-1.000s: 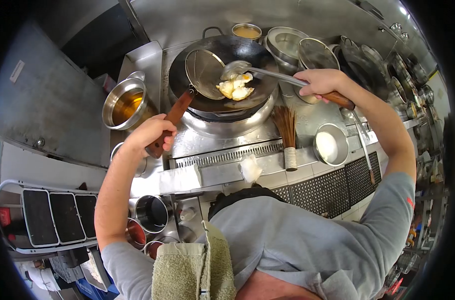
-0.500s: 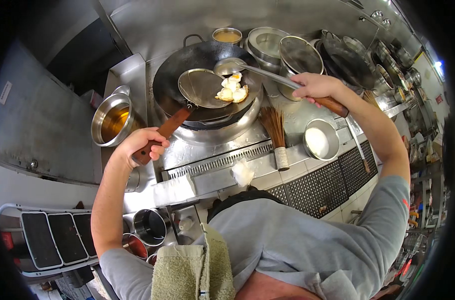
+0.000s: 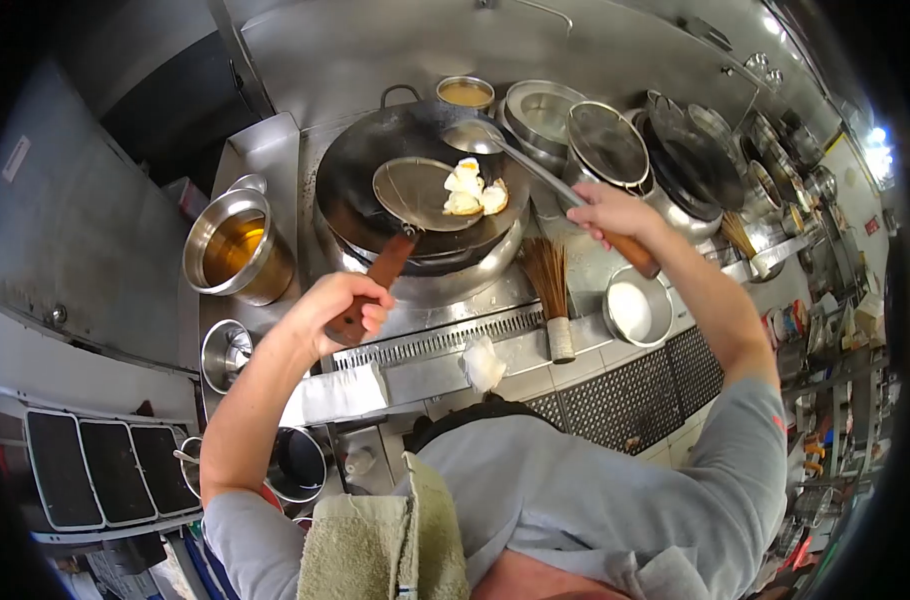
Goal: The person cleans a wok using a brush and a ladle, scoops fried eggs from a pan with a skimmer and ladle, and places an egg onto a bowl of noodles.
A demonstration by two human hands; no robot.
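Note:
My left hand [image 3: 350, 308] is closed round the wooden handle of a round mesh strainer [image 3: 405, 192]. The strainer hangs over a large black wok [image 3: 345, 150]. Pieces of fried egg [image 3: 465, 185], white with some yellow, lie at the strainer's right side; whether they rest wholly on the mesh I cannot tell. My right hand [image 3: 615, 212] grips a long-handled metal ladle [image 3: 472, 137] near its wooden end. The ladle's bowl is over the far right part of the wok, just beyond the eggs and apart from them.
A metal pot of amber liquid [image 3: 233, 255] stands left of the wok. Behind is a bowl of yellowish liquid [image 3: 465, 93]. To the right are a sieve over a pot [image 3: 607, 145] and a second wok [image 3: 690, 165]. In front lie a bamboo brush [image 3: 550, 290] and a pot with white contents [image 3: 632, 307].
The view has shifted a little. My left hand and the strainer have moved slightly right and towards me. My right hand has come lower and closer, while both grips stay the same.

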